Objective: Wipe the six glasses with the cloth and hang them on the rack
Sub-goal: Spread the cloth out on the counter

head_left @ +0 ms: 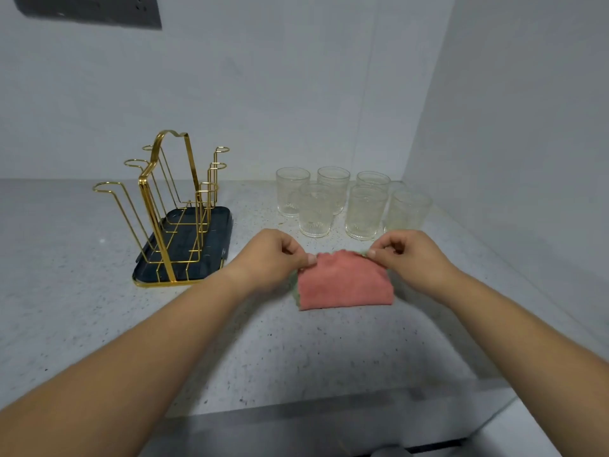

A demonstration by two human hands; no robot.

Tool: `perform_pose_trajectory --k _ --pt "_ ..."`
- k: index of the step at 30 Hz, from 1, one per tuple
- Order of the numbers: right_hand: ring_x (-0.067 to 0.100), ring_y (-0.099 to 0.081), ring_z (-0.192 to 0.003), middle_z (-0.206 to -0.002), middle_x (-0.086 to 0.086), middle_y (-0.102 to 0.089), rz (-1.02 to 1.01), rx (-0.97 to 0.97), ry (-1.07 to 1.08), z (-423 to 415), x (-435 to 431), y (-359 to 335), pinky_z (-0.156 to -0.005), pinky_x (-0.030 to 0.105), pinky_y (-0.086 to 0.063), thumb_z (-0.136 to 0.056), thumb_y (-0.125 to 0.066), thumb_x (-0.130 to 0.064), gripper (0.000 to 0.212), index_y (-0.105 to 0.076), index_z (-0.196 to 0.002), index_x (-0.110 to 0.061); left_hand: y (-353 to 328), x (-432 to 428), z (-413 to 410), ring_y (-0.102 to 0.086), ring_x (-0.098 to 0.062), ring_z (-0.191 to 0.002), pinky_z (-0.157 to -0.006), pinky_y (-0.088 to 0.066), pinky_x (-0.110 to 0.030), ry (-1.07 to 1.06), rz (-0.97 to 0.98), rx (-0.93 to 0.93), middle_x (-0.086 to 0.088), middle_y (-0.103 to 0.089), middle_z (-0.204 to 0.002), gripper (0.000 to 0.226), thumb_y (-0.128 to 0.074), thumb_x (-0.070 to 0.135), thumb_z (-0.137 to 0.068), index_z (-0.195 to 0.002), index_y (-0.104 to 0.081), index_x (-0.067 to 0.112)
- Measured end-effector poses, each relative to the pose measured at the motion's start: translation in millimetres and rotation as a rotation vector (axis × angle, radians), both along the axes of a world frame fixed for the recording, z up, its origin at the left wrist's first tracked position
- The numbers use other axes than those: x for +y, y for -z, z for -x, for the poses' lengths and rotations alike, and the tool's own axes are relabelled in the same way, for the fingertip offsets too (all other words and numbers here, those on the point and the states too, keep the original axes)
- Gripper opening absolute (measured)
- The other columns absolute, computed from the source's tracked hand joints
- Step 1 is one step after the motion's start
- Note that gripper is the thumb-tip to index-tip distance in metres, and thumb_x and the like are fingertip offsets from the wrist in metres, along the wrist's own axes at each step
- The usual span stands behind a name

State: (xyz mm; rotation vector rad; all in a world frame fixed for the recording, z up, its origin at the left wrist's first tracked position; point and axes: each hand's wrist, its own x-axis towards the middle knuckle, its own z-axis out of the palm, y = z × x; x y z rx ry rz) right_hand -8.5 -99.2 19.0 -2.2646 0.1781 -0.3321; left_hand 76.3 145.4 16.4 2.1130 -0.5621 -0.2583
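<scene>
Glasses, six, upright in a cluster just beyond the fingers, none yet on the rack to their left. Left hand and right hand each pinch a far corner of the cloth, likely spreading it on the surface before wiping.

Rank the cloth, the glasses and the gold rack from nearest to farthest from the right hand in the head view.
1. cloth: pinched by the right hand itself, at its top edge.
2. glasses: clustered just behind the hand.
3. gold rack: far left, beyond the left hand.
</scene>
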Motion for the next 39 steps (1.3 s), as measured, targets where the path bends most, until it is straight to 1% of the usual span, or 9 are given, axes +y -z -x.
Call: perform_pose_trajectory --k 3,7,14,19,25,28,31,35,39 --pt "0.016 -0.065 -0.079 -0.085 0.01 -0.075 0.01 0.058 0.049 -32 -1 10 -0.072 0.024 -0.051 -0.09 -0.077 -0.019 0.009 -0.077 -0.081 -0.016 3 -12 -23 -0.047 -0.014 -0.051 -0.048 -0.044 -0.017 -0.071 -0.068 0.006 -0.012 -0.059 -0.068 0.041 -0.08 0.028 -0.092 -0.086 -0.072 -0.012" --pt "0.016 -0.067 -0.091 -0.089 -0.006 -0.072 0.121 0.116 0.051 -53 -2 26 -0.08 0.026 -0.052 -0.088 -0.078 -0.03 0.016 -0.079 -0.096 -0.016 9 -23 -42 -0.07 -0.029 -0.075 -0.078 -0.06 -0.04 -0.088 -0.273 0.002 -0.014 -0.075 -0.082 0.035 -0.079 0.031 -0.091 -0.089 -0.075 -0.004" --pt "0.013 -0.058 -0.104 -0.118 -0.005 -0.064 0.318 0.296 -0.063 -57 1 15 -0.092 0.029 -0.048 -0.08 -0.085 -0.039 0.047 -0.071 -0.122 -0.023 6 -30 -41 -0.069 -0.023 -0.096 -0.09 -0.058 -0.043 -0.059 -0.429 -0.043 -0.005 -0.073 -0.105 0.05 -0.086 0.049 -0.08 -0.107 -0.071 0.01" --pt "0.021 -0.065 -0.1 -0.102 -0.002 -0.067 0.277 0.401 -0.086 -56 4 7 -0.093 0.036 -0.055 -0.077 -0.088 -0.032 0.036 -0.073 -0.108 -0.023 9 -32 -39 -0.054 -0.018 -0.066 -0.06 -0.044 -0.031 -0.013 -0.449 -0.027 -0.003 -0.062 -0.072 0.037 -0.087 0.042 -0.082 -0.08 -0.064 0.013" --pt "0.022 -0.068 -0.099 -0.104 0.002 -0.071 0.326 0.47 -0.146 -25 -1 -5 -0.09 0.033 -0.055 -0.083 -0.083 -0.034 0.036 -0.07 -0.111 -0.014 16 -38 -32 -0.047 -0.016 -0.059 -0.06 -0.041 -0.03 0.082 -0.047 0.026 -0.002 -0.052 -0.066 0.036 -0.084 0.032 -0.087 -0.074 -0.055 0.015" --pt "0.01 -0.05 -0.06 -0.064 -0.007 -0.053 0.111 0.454 -0.241 -4 -13 -4 -0.063 0.026 -0.042 -0.092 -0.075 -0.028 0.029 -0.058 -0.071 -0.016 16 -48 -27 -0.051 -0.021 -0.07 -0.068 -0.042 -0.038 0.141 0.198 0.146 -0.009 -0.054 -0.075 0.038 -0.083 0.033 -0.088 -0.086 -0.061 0.002" --pt "0.013 -0.045 -0.056 -0.059 0.001 -0.05 -0.395 0.32 -0.158 19 -28 -6 -0.058 0.024 -0.039 -0.101 -0.06 -0.014 0.03 -0.06 -0.071 -0.013 14 -69 -22 -0.059 -0.025 -0.079 -0.077 -0.054 -0.043 0.164 0.302 0.216 -0.012 -0.06 -0.081 0.052 -0.082 0.039 -0.086 -0.099 -0.063 -0.007" --pt "0.023 -0.067 -0.078 -0.085 0.014 -0.072 -1.027 0.075 0.037 37 -62 -11 -0.073 0.036 -0.053 -0.103 -0.042 -0.016 0.033 -0.071 -0.099 -0.003 12 -107 -10 -0.071 -0.021 -0.094 -0.085 -0.057 -0.03 0.146 0.321 0.242 -0.018 -0.075 -0.108 0.023 -0.068 0.036 -0.1 -0.097 -0.068 0.013" --pt "0.016 -0.067 -0.069 -0.081 0.007 -0.07 -1.041 -0.186 0.29 33 -100 -11 -0.071 0.034 -0.05 -0.103 -0.043 -0.019 0.032 -0.068 -0.086 -0.01 14 -144 0 -0.062 -0.02 -0.125 -0.115 -0.046 -0.043 0.129 0.28 0.217 -0.003 -0.064 -0.138 0.05 -0.06 0.048 -0.102 -0.141 -0.058 0.018"
